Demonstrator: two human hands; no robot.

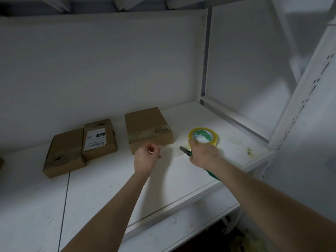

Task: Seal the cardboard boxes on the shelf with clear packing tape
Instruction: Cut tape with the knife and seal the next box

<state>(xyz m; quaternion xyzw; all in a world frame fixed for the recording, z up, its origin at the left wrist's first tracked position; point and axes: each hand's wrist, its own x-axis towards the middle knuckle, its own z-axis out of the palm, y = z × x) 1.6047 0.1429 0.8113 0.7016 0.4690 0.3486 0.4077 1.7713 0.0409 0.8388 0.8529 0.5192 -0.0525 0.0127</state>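
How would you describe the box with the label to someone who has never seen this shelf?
On the white shelf, three cardboard boxes lie in a row near the back wall. Take the middle box. Only it carries a white printed label on top; the left box and the right box bear no label.

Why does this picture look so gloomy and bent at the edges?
Head view: dim bluish light, brightest on the shelf at right; the wide lens bends the upright; the left hand throws a soft shadow; print on the labelled box is blurred.
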